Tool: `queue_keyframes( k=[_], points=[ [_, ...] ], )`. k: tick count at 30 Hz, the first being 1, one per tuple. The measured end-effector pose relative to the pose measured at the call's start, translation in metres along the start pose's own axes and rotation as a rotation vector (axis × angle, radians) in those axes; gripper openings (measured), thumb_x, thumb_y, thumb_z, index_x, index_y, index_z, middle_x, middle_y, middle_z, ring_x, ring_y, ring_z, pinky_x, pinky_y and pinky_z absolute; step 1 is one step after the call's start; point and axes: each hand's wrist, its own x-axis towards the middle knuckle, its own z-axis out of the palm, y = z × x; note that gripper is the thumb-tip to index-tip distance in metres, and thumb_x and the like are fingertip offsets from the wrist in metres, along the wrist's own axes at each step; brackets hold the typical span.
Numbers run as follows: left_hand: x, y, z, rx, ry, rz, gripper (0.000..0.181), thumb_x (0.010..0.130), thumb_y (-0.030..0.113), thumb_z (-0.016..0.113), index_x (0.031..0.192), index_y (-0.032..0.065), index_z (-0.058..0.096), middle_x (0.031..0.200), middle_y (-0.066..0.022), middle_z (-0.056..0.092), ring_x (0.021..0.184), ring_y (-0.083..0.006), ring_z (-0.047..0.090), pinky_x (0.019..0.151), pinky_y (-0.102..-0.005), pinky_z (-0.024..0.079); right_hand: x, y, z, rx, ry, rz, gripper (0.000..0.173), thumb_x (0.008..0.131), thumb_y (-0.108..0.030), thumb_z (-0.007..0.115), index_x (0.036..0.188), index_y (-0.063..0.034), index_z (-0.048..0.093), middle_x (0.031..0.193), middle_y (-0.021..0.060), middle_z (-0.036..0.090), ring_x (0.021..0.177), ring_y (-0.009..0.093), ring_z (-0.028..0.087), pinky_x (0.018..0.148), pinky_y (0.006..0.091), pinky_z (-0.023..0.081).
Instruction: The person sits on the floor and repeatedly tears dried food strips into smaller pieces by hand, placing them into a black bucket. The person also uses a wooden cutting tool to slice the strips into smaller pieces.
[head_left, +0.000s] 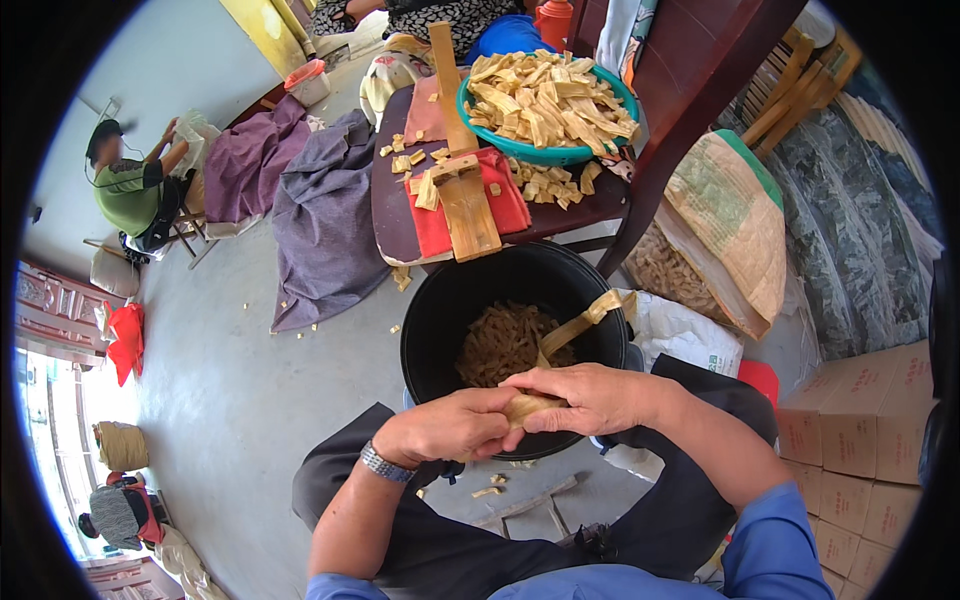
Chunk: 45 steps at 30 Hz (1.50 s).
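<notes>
Both hands meet above the near rim of a black tub (420, 300). My left hand (457, 424) and my right hand (581, 397) hold a folded piece of pale yellow dried strip (529, 409) between their fingers. From it a long flat end of the strip (574, 334) rises to the right over the tub's rim. Brown dried pieces (502, 341) lie in the tub's bottom. Beyond it, a wooden block tool (469, 210) rests on a red cloth (514, 199) on a dark chair seat, beside a teal basket (551, 154) heaped with cut yellow strips (547, 97).
Cut bits (551, 184) lie on the chair seat. Grey cloth (330, 217) drapes to its left. An open sack (727, 210) of brown pieces and cardboard boxes (847, 427) stand at right. A person in green (131, 191) sits far left; others are at the top and lower left.
</notes>
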Motion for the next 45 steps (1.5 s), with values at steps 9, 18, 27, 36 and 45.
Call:
queue_keyframes(
  k=[9, 18, 27, 36, 45],
  points=[
    [-0.017, 0.006, -0.008, -0.057, 0.268, -0.057, 0.018, 0.090, 0.011, 0.048, 0.098, 0.0043, 0.063, 0.071, 0.0041, 0.050, 0.057, -0.0033, 0.038, 0.049, -0.0205, 0.030, 0.007, 0.003, 0.013, 0.144, 0.019, -0.022, 0.034, 0.100, -0.032, 0.055, 0.109, 0.0004, 0.054, 0.093, 0.0168, 0.065, 0.088, 0.032, 0.066, 0.077, 0.0431, 0.050],
    [-0.031, 0.006, -0.022, 0.185, 0.385, 0.008, 0.023, 0.089, 0.014, 0.047, 0.101, 0.0025, 0.063, 0.076, 0.0045, 0.051, 0.065, -0.0047, 0.042, 0.056, -0.0223, 0.034, 0.017, -0.023, -0.009, -0.374, 0.075, 0.064, 0.023, 0.097, -0.026, 0.055, 0.099, -0.0034, 0.052, 0.080, 0.0197, 0.066, 0.080, 0.039, 0.066, 0.072, 0.0502, 0.047],
    [-0.044, 0.012, -0.032, -0.170, 0.306, 0.106, 0.026, 0.104, 0.022, 0.051, 0.116, 0.0018, 0.063, 0.078, 0.0041, 0.051, 0.066, -0.0046, 0.042, 0.058, -0.0208, 0.036, 0.025, -0.019, -0.023, -0.093, 0.073, 0.065, 0.044, 0.104, -0.044, 0.049, 0.092, -0.0036, 0.058, 0.075, 0.0147, 0.063, 0.072, 0.037, 0.061, 0.066, 0.0436, 0.047],
    [-0.045, 0.004, -0.051, -0.211, 0.605, 0.458, 0.025, 0.100, 0.015, 0.063, 0.116, -0.0023, 0.069, 0.088, -0.0027, 0.065, 0.076, -0.0108, 0.059, 0.070, -0.0242, 0.049, 0.039, -0.031, -0.034, 0.757, 0.157, -0.020, 0.034, 0.108, -0.035, 0.047, 0.103, -0.0040, 0.060, 0.070, 0.0002, 0.055, 0.055, 0.006, 0.050, 0.047, 0.0234, 0.037],
    [-0.020, 0.007, -0.021, -0.075, 0.702, 0.299, 0.021, 0.100, 0.024, 0.064, 0.104, 0.0042, 0.069, 0.082, 0.0010, 0.062, 0.068, -0.0060, 0.055, 0.060, -0.0213, 0.044, 0.067, -0.051, -0.017, 0.229, 0.249, 0.120, 0.035, 0.106, -0.024, 0.052, 0.135, -0.0041, 0.056, 0.074, 0.0057, 0.063, 0.059, 0.014, 0.063, 0.053, 0.0277, 0.052]
  ],
)
